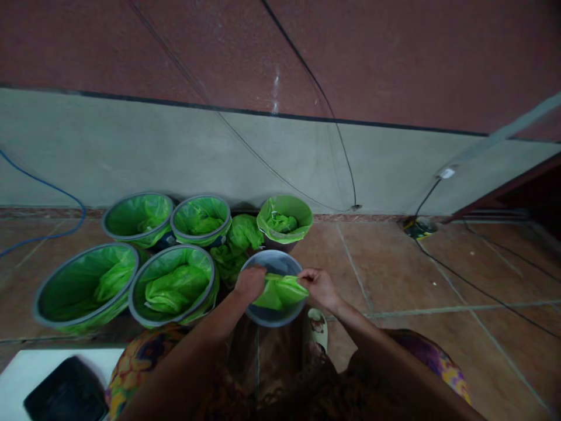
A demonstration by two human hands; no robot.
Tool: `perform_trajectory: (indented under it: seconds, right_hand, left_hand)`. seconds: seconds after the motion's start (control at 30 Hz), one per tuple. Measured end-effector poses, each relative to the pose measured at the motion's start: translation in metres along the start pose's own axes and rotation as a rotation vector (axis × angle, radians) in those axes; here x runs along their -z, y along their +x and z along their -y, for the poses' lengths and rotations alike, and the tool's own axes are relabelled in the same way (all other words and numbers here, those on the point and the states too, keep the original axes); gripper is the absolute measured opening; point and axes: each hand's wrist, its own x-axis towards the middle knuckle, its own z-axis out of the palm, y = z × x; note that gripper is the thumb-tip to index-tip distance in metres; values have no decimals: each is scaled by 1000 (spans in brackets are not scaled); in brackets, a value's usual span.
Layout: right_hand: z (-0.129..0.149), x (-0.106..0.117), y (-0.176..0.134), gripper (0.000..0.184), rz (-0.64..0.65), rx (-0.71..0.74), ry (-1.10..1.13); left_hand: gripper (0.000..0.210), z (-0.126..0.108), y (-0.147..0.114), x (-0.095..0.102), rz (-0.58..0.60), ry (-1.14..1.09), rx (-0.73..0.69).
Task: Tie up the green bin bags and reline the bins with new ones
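A green plastic bag (281, 292) is stretched between my two hands, above a grey bin (277, 317) on the floor in front of me. My left hand (250, 283) is closed on the bag's left end at the bin's left rim. On the other side, my right hand (319, 286) pinches the bag's right corner, just past the rim. The bag covers the front part of the bin's opening; behind it the bare grey inside shows. A loose heap of green bags (240, 237) lies on the floor behind and left of this bin.
Several bins lined with green bags, such as the front one (135, 292), stand to the left along the wall. Another lined bin (284, 240) is behind. Black cables (482, 292) cross the tiles on the right. A black tray (65, 392) lies on a white surface at lower left.
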Motion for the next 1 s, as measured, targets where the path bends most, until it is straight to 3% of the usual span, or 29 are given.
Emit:
perform_trajectory:
  seconds: [0.07, 0.17, 0.23, 0.27, 0.37, 0.47, 0.53, 0.63, 0.73, 0.83, 1.0]
  right_hand:
    - [0, 11, -10, 18, 118, 65, -101]
    - [2, 20, -26, 11, 401, 217, -300]
    - [6, 20, -31, 19, 524, 244, -446]
    - [9, 18, -32, 24, 527, 228, -493]
    - [22, 8, -23, 29, 328, 203, -452]
    - [38, -4, -5, 36, 66, 221, -340]
    - [44, -11, 6, 42, 5, 241, -346]
    - [43, -18, 17, 21, 8, 228, -398]
    - [35, -18, 21, 24, -61, 176, -322]
    - [30, -9, 23, 26, -136, 124, -235]
    - [31, 20, 25, 27, -215, -16, -558]
  left_hand:
    - [29, 1, -2, 4, -36, 51, 55]
    - [26, 4, 0, 12, -163, 117, 163]
    - [26, 6, 3, 16, -224, 93, 213]
    - [26, 6, 5, 17, -237, 65, 224]
    - [24, 3, 9, 18, -243, -5, 175]
    - [24, -6, 10, 18, -272, -40, 18]
    - [24, -12, 9, 20, -275, -46, -84]
    - [25, -17, 7, 24, -255, 9, -150]
    - [18, -12, 5, 24, -210, 112, -83]
    - [18, 0, 4, 20, -151, 189, 89]
    - [32, 24, 1, 16, -64, 204, 286]
